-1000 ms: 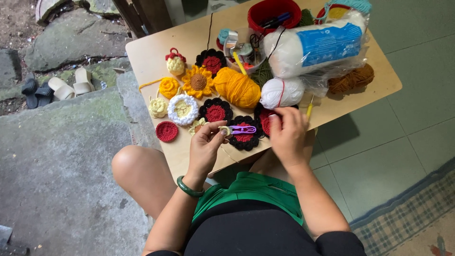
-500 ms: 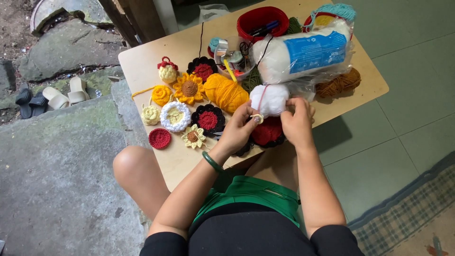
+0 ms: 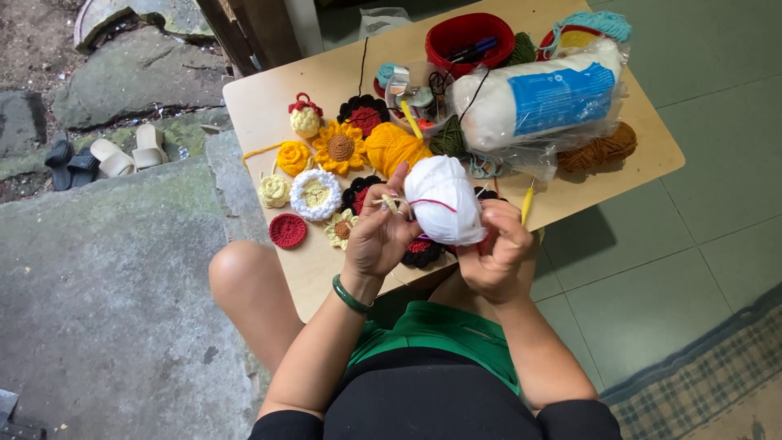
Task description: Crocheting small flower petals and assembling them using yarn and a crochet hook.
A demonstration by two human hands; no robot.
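Desk: pale wooden top, set over green floor tiles, with the person's bare knee at its near-left edge.
Wrapped yarn pack: large white roll with a blue label in clear plastic, lying at the far right of the desk.
Red bowl: at the far edge, holding small tools.
White yarn ball: lifted above the near edge of the desk, held between both hands, with 1 thin red strand across it.
Left hand: grip clenched on the left side of the white yarn ball, fingers curled, a green bangle on the wrist.
Right hand: grip grasping the ball's lower right side, fingertips pressed to it.
Yellow yarn ball: on the desk just beyond the hands.
Crochet flowers: several yellow, white, red and black pieces spread left of the hands.
Red crochet disc: near the desk's left edge.
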